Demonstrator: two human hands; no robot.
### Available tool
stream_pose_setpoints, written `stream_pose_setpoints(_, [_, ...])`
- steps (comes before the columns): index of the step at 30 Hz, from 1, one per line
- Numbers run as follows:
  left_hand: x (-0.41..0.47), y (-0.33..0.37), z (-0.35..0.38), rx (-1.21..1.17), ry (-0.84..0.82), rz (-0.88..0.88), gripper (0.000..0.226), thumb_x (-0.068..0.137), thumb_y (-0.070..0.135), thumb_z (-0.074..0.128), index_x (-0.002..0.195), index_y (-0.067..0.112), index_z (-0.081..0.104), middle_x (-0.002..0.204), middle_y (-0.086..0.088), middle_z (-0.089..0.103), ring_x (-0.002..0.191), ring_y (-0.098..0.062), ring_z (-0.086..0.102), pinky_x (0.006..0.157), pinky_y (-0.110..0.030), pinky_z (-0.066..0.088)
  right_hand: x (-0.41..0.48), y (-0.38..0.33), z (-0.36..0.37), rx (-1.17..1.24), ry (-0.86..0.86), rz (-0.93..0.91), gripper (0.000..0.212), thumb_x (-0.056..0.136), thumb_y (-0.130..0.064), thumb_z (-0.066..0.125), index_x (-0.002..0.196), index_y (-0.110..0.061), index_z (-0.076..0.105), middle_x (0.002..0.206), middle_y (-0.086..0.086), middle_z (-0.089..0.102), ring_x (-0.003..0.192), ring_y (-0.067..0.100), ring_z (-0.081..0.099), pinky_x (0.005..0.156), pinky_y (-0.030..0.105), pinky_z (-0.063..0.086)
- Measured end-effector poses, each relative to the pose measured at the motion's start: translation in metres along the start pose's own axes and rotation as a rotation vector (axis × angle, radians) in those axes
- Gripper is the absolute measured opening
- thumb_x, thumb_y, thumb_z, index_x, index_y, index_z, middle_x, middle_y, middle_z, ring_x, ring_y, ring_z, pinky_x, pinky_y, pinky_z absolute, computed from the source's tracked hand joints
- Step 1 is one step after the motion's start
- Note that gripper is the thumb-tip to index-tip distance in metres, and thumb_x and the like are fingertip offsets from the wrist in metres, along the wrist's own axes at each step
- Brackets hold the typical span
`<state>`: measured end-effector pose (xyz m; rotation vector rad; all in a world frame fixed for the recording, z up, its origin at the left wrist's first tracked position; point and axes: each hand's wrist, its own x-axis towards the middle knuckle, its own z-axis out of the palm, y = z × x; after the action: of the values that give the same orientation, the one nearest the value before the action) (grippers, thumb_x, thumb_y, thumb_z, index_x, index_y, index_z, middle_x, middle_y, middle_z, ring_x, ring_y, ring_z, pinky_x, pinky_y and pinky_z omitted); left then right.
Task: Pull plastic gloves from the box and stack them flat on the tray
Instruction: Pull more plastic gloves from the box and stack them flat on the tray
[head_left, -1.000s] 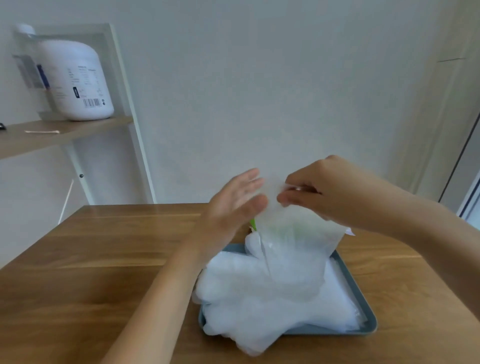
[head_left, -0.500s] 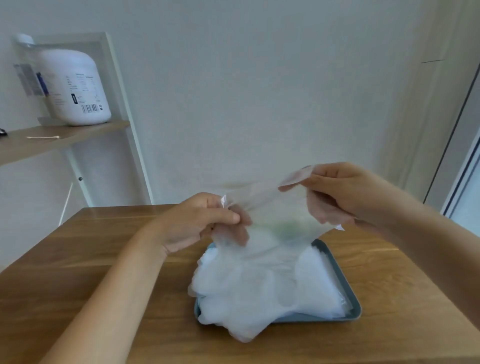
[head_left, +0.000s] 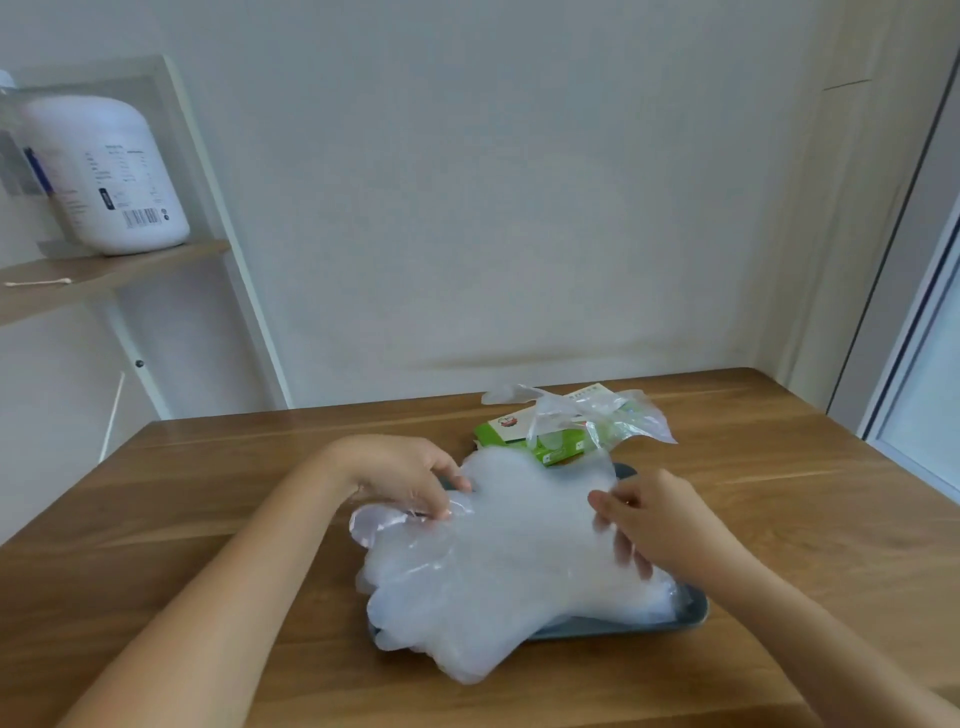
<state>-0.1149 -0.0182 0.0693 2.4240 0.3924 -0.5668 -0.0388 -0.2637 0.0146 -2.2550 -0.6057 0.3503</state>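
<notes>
A pile of clear plastic gloves (head_left: 498, 566) lies on the grey-blue tray (head_left: 631, 625), its fingers hanging over the tray's near-left edge. My left hand (head_left: 410, 475) pinches the top glove's left edge near the tray's far-left corner. My right hand (head_left: 665, 517) pinches the same glove on its right side; some fingers show through the plastic. Both hands are low, right on the pile. Behind the tray sits the green glove box (head_left: 506, 435), with a crumpled glove (head_left: 592, 415) sticking out of its top.
The tray stands on a wooden table (head_left: 208, 519) against a white wall. A shelf (head_left: 109, 270) at the far left carries a big white jug (head_left: 111, 176). A window or door frame (head_left: 914, 364) runs down the right side.
Both hands have come down from chest height, spreading the glove between them and laying it on the pile. The box, hidden before by the raised glove, now shows.
</notes>
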Motion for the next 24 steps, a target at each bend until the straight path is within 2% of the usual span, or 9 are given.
stream_pose_setpoints(3, [0.012,0.000,0.004,0.064,0.133,-0.177,0.020,0.089,0.007,0.054,0.105,0.007,0.065,0.086,-0.002,0.067,0.069,-0.013,0.061,0.061,-0.021,0.049,0.006,0.011,0.007,-0.124,0.018,0.034,0.033,0.098,-0.034,0.048,0.074,-0.018,0.062,0.047,0.000,0.062,0.035,0.009,0.050,0.041,0.016,0.041])
stream_pose_setpoints(5, [0.012,0.001,0.004,0.219,0.358,-0.221,0.012,0.089,0.013,0.051,0.087,0.009,0.063,0.079,-0.003,0.060,0.067,-0.017,0.055,0.059,-0.026,0.045,0.010,0.016,0.010,-0.191,0.021,0.044,0.030,0.098,-0.037,0.047,0.076,-0.022,0.061,0.049,-0.002,0.060,0.034,0.008,0.049,0.037,0.015,0.037])
stream_pose_setpoints(9, [0.003,0.020,0.021,0.207,0.774,0.131,0.011,0.091,0.018,0.055,0.096,0.018,0.065,0.084,0.010,0.063,0.085,-0.014,0.061,0.079,-0.030,0.051,0.014,0.023,0.010,-0.180,0.025,0.006,0.030,0.097,-0.039,0.047,0.078,-0.021,0.061,0.055,-0.003,0.059,0.038,0.005,0.052,0.038,0.013,0.035])
stream_pose_setpoints(12, [0.001,0.037,0.055,0.214,0.662,0.358,0.016,0.093,0.022,0.056,0.101,0.021,0.070,0.095,0.010,0.071,0.089,-0.006,0.063,0.085,-0.031,0.050,0.016,0.021,0.012,-0.190,0.016,0.026,0.028,0.097,-0.041,0.046,0.088,-0.021,0.064,0.066,-0.004,0.061,0.044,0.006,0.054,0.039,0.013,0.036])
stream_pose_setpoints(16, [0.010,0.026,0.096,0.262,0.407,0.361,0.042,0.098,0.037,0.050,0.139,0.026,0.049,0.134,0.006,0.058,0.117,-0.005,0.054,0.098,-0.016,0.038,0.013,0.022,0.013,-0.317,0.128,-0.010,0.030,0.095,-0.046,0.046,0.102,-0.021,0.061,0.076,-0.008,0.060,0.064,0.008,0.058,0.055,0.019,0.045])
stream_pose_setpoints(18, [0.011,0.017,0.106,0.197,0.308,0.328,0.046,0.100,0.042,0.045,0.144,0.033,0.036,0.138,0.010,0.049,0.118,-0.002,0.048,0.094,-0.009,0.031,0.010,0.026,0.012,-0.440,0.369,-0.159,0.030,0.091,-0.044,0.056,0.113,-0.023,0.057,0.098,-0.007,0.060,0.087,0.013,0.059,0.074,0.022,0.046])
stream_pose_setpoints(20, [0.015,0.009,0.112,0.209,0.248,0.302,0.058,0.100,0.047,0.039,0.152,0.032,0.017,0.155,0.015,0.024,0.138,0.000,0.026,0.107,-0.007,0.014,0.008,0.025,0.013,-0.458,0.483,-0.422,0.035,0.084,-0.033,0.069,0.115,-0.019,0.060,0.108,-0.002,0.059,0.099,0.019,0.059,0.085,0.027,0.046])
stream_pose_setpoints(22, [0.024,0.002,0.116,0.292,0.234,0.330,0.065,0.101,0.048,0.034,0.154,0.024,0.005,0.161,0.012,0.000,0.146,0.000,0.001,0.112,-0.011,-0.005,0.007,0.018,0.017,-0.489,0.302,-0.586,0.040,0.090,-0.027,0.063,0.128,-0.020,0.056,0.129,-0.002,0.054,0.120,0.019,0.052,0.102,0.027,0.036])
stream_pose_setpoints(24, [0.030,0.000,0.120,0.311,0.226,0.344,0.067,0.102,0.049,0.031,0.154,0.022,0.000,0.161,0.010,-0.006,0.145,0.000,-0.008,0.110,-0.012,-0.010,0.008,0.018,0.030,-0.519,0.011,-0.636,0.047,0.100,-0.029,0.045,0.145,-0.021,0.036,0.152,-0.005,0.032,0.141,0.013,0.028,0.111,0.020,0.008])
